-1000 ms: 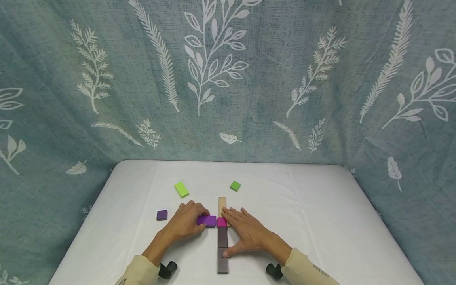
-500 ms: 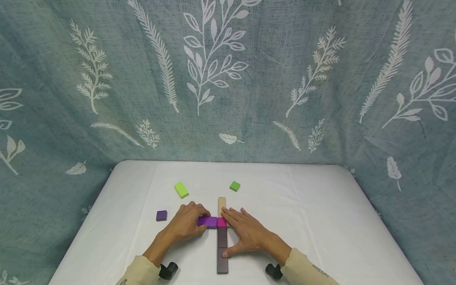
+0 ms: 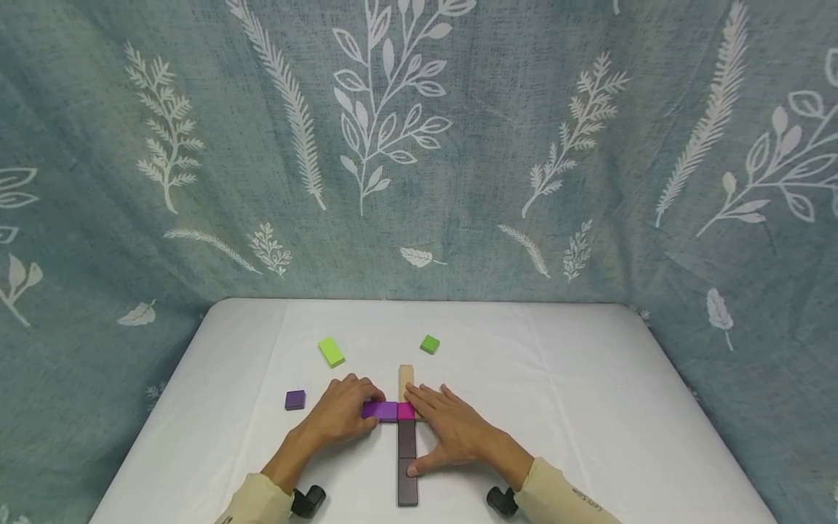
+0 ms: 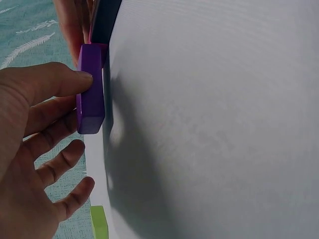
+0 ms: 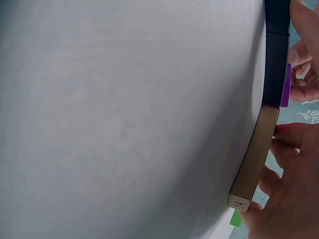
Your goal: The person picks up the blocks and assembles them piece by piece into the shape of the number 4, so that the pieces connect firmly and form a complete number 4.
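**Purple block butting against the line, both hands flanking it**

The left hand (image 3: 340, 413) is pinching the purple block (image 3: 380, 410) with thumb and fingers curled round it, as the left wrist view is showing, while the block is lying flat on the white table (image 3: 589, 407) with its long axis running left to right. Its right end is touching the magenta block (image 3: 406, 410), which is sitting in a line running away from the person: two dark brown blocks (image 3: 407, 462) nearest, then magenta, then the tan block (image 3: 406, 378) farthest.

The right hand (image 3: 452, 429) is lying flat with fingers straight, pressing against the right side of that line, thumb against the dark blocks and fingertips by the tan one. So the purple block is lying directly between the left hand and the line, the left hand being the nearer.

Open tabletop is spreading left and beyond; a small dark purple block (image 3: 295, 399) is sitting well apart to the left, a lime block (image 3: 331, 351) and a small green block (image 3: 429, 344) farther back, all well clear of the table's edges
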A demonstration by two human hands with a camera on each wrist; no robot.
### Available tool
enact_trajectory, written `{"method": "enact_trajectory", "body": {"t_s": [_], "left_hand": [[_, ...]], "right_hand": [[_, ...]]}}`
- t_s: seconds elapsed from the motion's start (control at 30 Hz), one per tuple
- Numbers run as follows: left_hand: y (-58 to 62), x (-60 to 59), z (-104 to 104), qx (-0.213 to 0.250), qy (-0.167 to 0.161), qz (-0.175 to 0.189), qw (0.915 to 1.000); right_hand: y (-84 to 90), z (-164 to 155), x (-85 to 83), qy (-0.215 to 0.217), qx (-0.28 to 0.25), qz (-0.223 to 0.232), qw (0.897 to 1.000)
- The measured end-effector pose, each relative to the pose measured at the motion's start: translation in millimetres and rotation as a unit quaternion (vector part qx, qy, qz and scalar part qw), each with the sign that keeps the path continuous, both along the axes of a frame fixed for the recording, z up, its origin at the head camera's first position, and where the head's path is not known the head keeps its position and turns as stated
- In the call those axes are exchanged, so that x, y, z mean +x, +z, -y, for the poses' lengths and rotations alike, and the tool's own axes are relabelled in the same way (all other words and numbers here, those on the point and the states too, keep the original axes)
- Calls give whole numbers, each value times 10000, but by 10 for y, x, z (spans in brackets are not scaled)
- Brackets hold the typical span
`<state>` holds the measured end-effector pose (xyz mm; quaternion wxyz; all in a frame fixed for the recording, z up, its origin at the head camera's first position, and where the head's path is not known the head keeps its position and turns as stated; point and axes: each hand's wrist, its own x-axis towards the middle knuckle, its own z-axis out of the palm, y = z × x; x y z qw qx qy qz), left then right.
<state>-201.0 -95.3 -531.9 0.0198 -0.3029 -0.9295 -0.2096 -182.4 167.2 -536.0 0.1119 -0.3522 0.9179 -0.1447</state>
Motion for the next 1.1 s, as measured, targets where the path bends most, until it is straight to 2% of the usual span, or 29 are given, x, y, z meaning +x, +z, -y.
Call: {"method": "enact_trajectory", "body": {"t_s": [1.1], "left_hand": [[-26,24,2,18,-32,124,9999]], "right_hand": [[-5,-2,11,19,-63,-60,10000]]}}
